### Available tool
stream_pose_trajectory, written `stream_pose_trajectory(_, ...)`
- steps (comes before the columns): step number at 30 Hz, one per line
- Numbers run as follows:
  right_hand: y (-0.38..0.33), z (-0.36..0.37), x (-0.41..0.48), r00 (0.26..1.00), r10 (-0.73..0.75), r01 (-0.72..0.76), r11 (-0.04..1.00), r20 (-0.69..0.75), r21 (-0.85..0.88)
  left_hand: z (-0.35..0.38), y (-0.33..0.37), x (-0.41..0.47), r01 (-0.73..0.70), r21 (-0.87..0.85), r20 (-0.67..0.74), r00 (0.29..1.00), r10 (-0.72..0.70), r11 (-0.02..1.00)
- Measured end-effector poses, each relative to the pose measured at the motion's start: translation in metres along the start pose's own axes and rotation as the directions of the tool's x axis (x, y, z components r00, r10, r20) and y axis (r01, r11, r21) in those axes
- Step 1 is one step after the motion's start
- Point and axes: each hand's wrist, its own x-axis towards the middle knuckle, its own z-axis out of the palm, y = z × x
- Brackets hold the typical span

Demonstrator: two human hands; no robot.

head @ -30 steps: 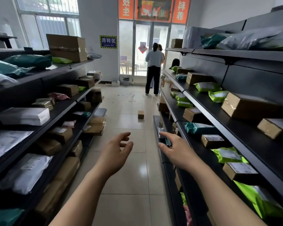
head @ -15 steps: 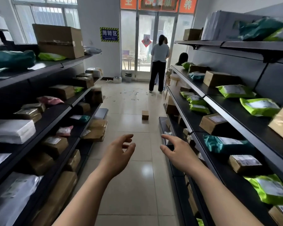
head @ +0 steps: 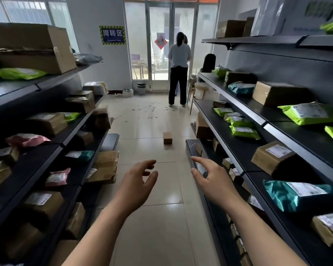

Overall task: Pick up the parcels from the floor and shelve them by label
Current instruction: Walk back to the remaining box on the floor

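Both hands out front over the aisle floor [head: 161,217], neither holding anything. Left hand [head: 135,181]: fingers loose, slightly curled, thumb apart. Right hand [head: 210,177]: fingers spread and relaxed, index pointing forward, overlapping the edge of the right shelving [head: 238,144] in view; can't tell if it touches.

Small brown parcel [head: 167,137] sits alone on the floor mid-aisle, ahead of both hands and well apart from them, just beside the right shelving's low end.

Left shelving [head: 52,148] and the right shelving both carry cardboard boxes and green, teal and pink mailer bags. Big carton [head: 33,47] on the left top shelf. Paper scraps [head: 146,109] on the floor further down. A person [head: 179,60] stands at the glass door [head: 160,54], back to camera.
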Motion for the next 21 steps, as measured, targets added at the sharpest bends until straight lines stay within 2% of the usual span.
stream_pose_trajectory(7, 0.044, 0.008, 0.120, 1.000, -0.004, 0.004, 1.000, 0.025, -0.004, 0.035, -0.021, 0.117, 0.032, -0.044, 0.004, 0.999, -0.032, 0.999)
stream_pose_trajectory(21, 0.124, 0.001, 0.359, 0.995, -0.044, 0.044, 0.999, 0.092, 0.000, 0.095, -0.031, 0.342, 0.065, -0.050, -0.081, 0.994, -0.069, 0.997)
